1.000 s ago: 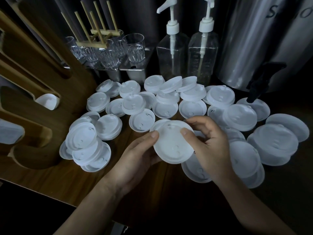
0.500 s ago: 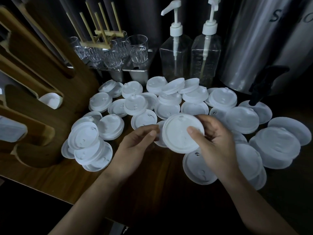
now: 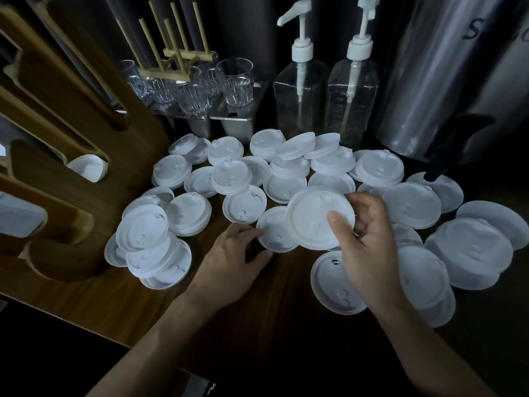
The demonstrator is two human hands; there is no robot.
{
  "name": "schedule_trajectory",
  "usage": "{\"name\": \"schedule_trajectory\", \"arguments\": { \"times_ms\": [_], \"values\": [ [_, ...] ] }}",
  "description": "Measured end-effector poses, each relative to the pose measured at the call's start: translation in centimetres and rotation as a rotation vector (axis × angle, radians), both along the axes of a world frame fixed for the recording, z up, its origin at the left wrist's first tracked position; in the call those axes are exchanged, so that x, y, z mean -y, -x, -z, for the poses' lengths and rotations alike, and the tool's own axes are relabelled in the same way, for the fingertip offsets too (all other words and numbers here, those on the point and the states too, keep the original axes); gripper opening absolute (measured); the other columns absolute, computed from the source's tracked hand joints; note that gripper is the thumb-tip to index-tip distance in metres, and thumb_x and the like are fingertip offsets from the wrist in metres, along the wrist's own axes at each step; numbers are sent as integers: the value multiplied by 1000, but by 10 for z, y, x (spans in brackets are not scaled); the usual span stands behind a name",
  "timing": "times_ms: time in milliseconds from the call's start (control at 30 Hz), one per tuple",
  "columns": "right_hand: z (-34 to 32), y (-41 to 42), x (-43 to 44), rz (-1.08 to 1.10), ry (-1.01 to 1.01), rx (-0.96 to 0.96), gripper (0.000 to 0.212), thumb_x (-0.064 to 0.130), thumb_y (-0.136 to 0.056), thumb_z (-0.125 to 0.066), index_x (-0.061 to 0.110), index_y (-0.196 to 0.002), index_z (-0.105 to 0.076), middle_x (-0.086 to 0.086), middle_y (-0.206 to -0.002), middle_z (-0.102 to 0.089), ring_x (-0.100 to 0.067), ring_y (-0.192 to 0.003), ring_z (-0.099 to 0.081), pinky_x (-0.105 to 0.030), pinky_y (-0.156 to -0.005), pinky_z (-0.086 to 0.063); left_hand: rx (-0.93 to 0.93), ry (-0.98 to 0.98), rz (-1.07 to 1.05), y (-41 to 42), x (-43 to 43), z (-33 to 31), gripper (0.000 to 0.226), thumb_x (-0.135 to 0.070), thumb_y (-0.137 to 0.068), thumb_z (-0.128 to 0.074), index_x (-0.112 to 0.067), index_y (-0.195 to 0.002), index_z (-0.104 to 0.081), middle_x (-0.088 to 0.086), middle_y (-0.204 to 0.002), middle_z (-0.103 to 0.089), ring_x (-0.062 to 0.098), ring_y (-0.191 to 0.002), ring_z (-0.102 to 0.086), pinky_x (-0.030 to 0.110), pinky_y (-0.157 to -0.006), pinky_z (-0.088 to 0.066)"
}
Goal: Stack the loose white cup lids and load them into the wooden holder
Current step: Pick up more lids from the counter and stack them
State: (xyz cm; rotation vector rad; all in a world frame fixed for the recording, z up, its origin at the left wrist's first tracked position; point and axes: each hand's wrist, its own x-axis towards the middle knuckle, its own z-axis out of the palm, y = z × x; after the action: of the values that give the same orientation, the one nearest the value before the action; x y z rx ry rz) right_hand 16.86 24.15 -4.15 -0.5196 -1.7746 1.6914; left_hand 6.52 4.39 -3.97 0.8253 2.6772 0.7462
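On a dark wooden counter (image 3: 272,325), more than thirty loose white plastic cup lids (image 3: 171,171) lie scattered and overlapping (an exact count cannot be made, since several hide under others). The person's right hand (image 3: 369,247) grips one raised white lid (image 3: 312,219) tilted toward the camera, thumb pressed on its near face and fingers curled behind its right rim; whether further lids sit beneath it cannot be told. Just left of it and partly under its edge, a flat-lying white lid (image 3: 274,233) rests on the counter, the fingertips of the left hand (image 3: 234,253) touching its left rim; whether that hand has taken hold of it cannot be told. At far left stands the slotted brown wooden holder (image 3: 86,110), one of its openings showing a white lid already inside (image 3: 86,167). Behind the lids stand two clear square pump bottles with white dispensers (image 3: 299,96), at least five ribbed clear glass tumblers (image 3: 237,83), and one large brushed-steel urn (image 3: 443,67) with a black tap (image 3: 449,144).
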Motion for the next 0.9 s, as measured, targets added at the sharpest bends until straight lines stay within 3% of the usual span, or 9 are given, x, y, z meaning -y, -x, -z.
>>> {"name": "schedule_trajectory", "arguments": {
  "times_ms": [67,167,333,533,667,767,833,900],
  "values": [
    [0,0,0,6,9,1,28,14,-98,-70,37,-109,-57,8,-113,-75,-8,-102,-74,-24,-77,-60,0,-39,-35,-1,-1,-2,47,-40,-96,-70,-23,-140,-63,-14,-135,-53,1,-108,-61,5,-90,-45],
    [0,0,0,10,9,12,28,14,-98,-71,36,-107,-57,7,-113,-74,-10,-101,-75,-27,-76,-61,-39,-155,-94,-1,0,-2,38,-31,-94,-75,-18,-130,-70,-13,-126,-58,-13,-96,-61,-3,-81,-42],
    [-1,0,1,-12,60,-5,28,7,-96,-73,29,-103,-58,4,-104,-74,-10,-93,-75,-21,-69,-57,-60,-357,-201,-2,1,-2,28,-17,-89,-81,-18,-116,-77,-11,-118,-66,-16,-97,-65,1,-83,-47],
    [-2,-1,7,-122,110,-18,25,4,-92,-75,19,-104,-59,-2,-100,-75,-12,-92,-74,-20,-72,-56,44,-566,-287,-13,-10,-12,36,-11,-86,-83,-39,-106,-71,-13,-114,-69,-6,-100,-70,10,-89,-54],
    [-5,-3,8,-166,124,-60,25,2,-91,-75,18,-105,-60,-1,-100,-75,-13,-95,-73,-18,-73,-55,110,-686,-365,-19,-15,-12,27,-10,-86,-84,-28,-104,-75,-8,-110,-73,3,-97,-73,16,-85,-56],
    [-6,-3,7,-156,129,-65,25,5,-90,-76,17,-106,-61,-4,-103,-75,-16,-99,-74,-19,-75,-56,277,-863,-359,-23,-19,-12,19,4,-89,-75,-8,-99,-65,-7,-90,-75,5,-80,-73,18,-73,-57],
    [-7,-3,7,-167,126,-63,24,13,-88,-77,18,-106,-62,-6,-104,-76,-18,-101,-74,-21,-74,-57,385,-933,-316,-26,-20,-12,25,11,-90,-70,-6,-96,-53,-3,-80,-68,6,-72,-68,19,-69,-55],
    [-6,-3,7,-175,117,-72,25,18,-85,-77,18,-105,-63,-7,-104,-75,-21,-102,-74,-23,-75,-58,476,-978,-280,-27,-21,-12,30,13,-90,-69,-8,-101,-50,2,-84,-68,12,-79,-68,25,-73,-57]
  ]
}}
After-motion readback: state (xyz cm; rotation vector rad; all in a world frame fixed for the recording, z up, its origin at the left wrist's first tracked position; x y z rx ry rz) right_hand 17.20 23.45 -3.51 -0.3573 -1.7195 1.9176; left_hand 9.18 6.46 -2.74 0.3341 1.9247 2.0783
